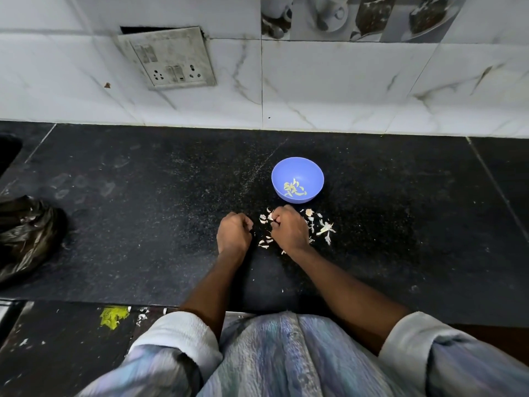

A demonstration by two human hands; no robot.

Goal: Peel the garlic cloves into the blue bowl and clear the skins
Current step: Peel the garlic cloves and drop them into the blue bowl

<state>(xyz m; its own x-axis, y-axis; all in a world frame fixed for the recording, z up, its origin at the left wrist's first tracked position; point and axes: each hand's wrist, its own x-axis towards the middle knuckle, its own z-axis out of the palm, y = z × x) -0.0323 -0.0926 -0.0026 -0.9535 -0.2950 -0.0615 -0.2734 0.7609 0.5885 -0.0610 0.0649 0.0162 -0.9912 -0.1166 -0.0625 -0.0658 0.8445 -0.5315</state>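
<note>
A small blue bowl (297,179) stands on the black stone counter (143,224) and holds several pale peeled garlic cloves (294,188). Just in front of it, papery white garlic skins (325,229) lie scattered on the counter. My right hand (289,229) rests among the skins with its fingers curled shut; a scrap of skin shows at its fingertips. My left hand (233,233) sits beside it, to the left, fingers curled into a fist; what it holds is hidden.
A crumpled black plastic bag (25,233) lies at the counter's left edge. A tiled wall with a switch plate (169,58) rises behind the counter. The counter's front edge runs just before my body.
</note>
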